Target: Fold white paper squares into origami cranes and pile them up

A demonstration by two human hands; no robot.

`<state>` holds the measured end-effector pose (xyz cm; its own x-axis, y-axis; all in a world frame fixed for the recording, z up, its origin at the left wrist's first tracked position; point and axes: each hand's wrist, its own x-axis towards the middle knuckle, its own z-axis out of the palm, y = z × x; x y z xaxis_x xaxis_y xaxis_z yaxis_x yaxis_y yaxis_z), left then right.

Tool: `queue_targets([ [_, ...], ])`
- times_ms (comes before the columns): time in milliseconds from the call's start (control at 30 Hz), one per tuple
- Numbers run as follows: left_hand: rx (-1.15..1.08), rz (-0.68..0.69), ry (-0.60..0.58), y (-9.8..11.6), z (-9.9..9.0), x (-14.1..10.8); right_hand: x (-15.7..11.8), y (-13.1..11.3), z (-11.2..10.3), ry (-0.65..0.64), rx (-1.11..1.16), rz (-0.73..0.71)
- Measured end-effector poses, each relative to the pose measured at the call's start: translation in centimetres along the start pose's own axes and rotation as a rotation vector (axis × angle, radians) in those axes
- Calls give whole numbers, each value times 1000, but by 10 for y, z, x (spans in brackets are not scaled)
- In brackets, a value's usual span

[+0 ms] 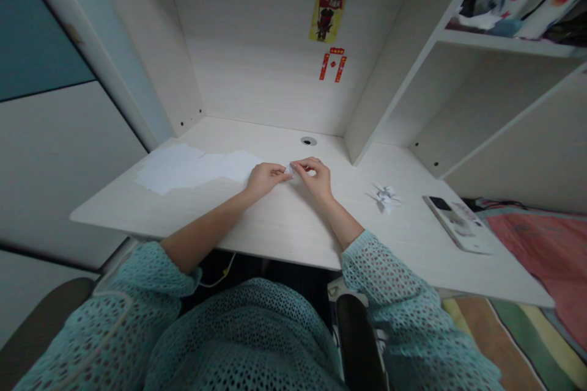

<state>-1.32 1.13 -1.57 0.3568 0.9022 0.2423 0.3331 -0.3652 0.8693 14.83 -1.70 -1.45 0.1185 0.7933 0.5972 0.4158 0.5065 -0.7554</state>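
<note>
Both hands meet over the bench (293, 223), and their fingertips are clamped on a small white paper (288, 170), which sits between them. Clock directions are read from this paper, twelve being the far side of the bench.

The left hand (266, 179) is at nine o'clock, just beside the paper, its thumb and fingers pinched together on the near edge. Its bare forearm slants in from eight o'clock, the teal sleeve gathered near the elbow. The right hand (314, 176) is at three o'clock, knuckles arched and fingers curled down and inward, thumb and forefinger closed on the paper. Its forearm comes in from between four and five. Whether either hand rests on the bench is hard to tell.

White sheets (197, 167) spread flat and overlapping toward nine o'clock. Folded papers (386, 197) with thin points lie in a small cluster just past three, and the phone (456, 225) lies farther out in that direction. The round hole (309, 141) is near, at one o'clock. On the back panel, a yellow packet (329, 10) shows between twelve and one, with red stickers (333, 65) below it. The shelf (509, 43) at two o'clock holds bags.
</note>
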Motion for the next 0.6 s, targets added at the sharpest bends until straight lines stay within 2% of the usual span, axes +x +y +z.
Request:
queue_targets([
  [133, -21, -36, 32, -1, 1, 0, -1, 0, 0, 20, -14, -39],
  [233, -122, -63, 15, 0, 4, 1, -1, -1, 0, 40, -13, -51],
  [367, -266, -97, 9, 2, 4, 3, 0, 3, 0, 72, 8, -9],
  [600, -280, -103, 21, 2, 2, 4, 2, 5, 1, 51, 75, 62],
])
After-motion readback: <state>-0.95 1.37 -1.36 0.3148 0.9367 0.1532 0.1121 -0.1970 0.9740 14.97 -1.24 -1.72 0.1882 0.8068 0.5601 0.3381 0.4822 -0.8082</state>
